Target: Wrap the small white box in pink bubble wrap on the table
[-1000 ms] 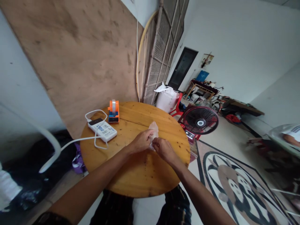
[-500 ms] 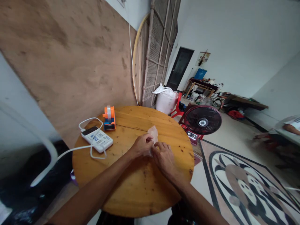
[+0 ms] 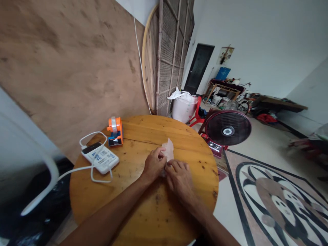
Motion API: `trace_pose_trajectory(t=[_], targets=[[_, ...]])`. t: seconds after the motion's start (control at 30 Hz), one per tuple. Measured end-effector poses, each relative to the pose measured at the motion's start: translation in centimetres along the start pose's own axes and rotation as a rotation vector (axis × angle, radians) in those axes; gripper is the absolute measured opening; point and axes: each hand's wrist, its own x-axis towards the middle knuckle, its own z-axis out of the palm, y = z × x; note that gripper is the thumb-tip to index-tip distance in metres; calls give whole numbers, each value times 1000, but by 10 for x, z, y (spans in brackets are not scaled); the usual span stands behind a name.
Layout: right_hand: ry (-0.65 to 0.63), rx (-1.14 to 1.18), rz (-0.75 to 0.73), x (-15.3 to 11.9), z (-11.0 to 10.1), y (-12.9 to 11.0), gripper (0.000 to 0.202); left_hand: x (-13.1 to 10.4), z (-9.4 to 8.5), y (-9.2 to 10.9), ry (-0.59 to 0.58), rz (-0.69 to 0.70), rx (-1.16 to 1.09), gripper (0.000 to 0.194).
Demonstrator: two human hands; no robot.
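Note:
A thin, pale, translucent sheet [image 3: 168, 150], crumpled and perhaps plastic, lies on the round wooden table [image 3: 143, 213]. Its upper end sticks out beyond my fingers, and a small part shows below them. My left hand [image 3: 154, 164] is closed at its left edge, thumb and fingers pinching it. From the right, my right hand [image 3: 179, 174] presses on the sheet with curled fingers. Both hands almost meet over its middle, hiding that part. Whether something is wrapped inside cannot be seen.
An orange and blue tape dispenser [image 3: 115, 131] stands at the table's back left. Nearer lies a white power bank [image 3: 101, 158] with a looping white cable [image 3: 77, 168]. Past the right edge is a dark red fan [image 3: 228, 128]. A white sack [image 3: 183, 106] and red chair [image 3: 198, 112] stand behind.
The camera view has shifted slightly, moving the table items left and the fan right. Both hands stay on the sheet, whose upper end now looks straighter and more pointed.

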Motion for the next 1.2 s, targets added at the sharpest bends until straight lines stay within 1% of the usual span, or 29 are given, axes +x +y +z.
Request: trace_pose_trajectory(t=[0.1, 0.2, 0.33, 0.43, 0.5, 0.6, 0.7, 0.8, 0.9, 0.97, 1.07, 1.2], targets=[[-22, 58, 2, -2, -1, 1, 18, 0, -2, 2, -11, 14, 22, 34], [-63, 106, -5, -4, -2, 3, 29, 0, -4, 3, -21, 28, 38, 34], [-77, 103, -6, -7, 2, 6, 33, 0, -6, 3, -50, 88, 63, 34], [-91, 93, -20, -8, 8, 10, 34, 0, -8, 6, -82, 145, 113, 27], [-102, 83, -39, -7, 11, 12, 35, 0, -10, 9, -84, 157, 147, 23], [-101, 66, -62, -6, 12, 15, 39, 0, -12, 12, -84, 151, 171, 22], [-88, 80, -66, -4, 11, 16, 41, -1, -14, 12, -116, 199, 221, 22], [-81, 133, -42, -3, 11, 18, 41, 0, -16, 8, -128, 247, 281, 23], [-74, 227, -25, -1, 12, 22, 42, 1, -19, 5, -163, 246, 286, 24], [-77, 293, -11, 1, 10, 24, 42, 3, -21, 5, -215, 243, 276, 26], [-110, 366, 10, 6, 3, 24, 40, 5, -24, 5, -272, 239, 263, 29], [-176, 448, 39, 17, -9, 27, 34, 7, -25, 4, -273, 226, 238, 29]])
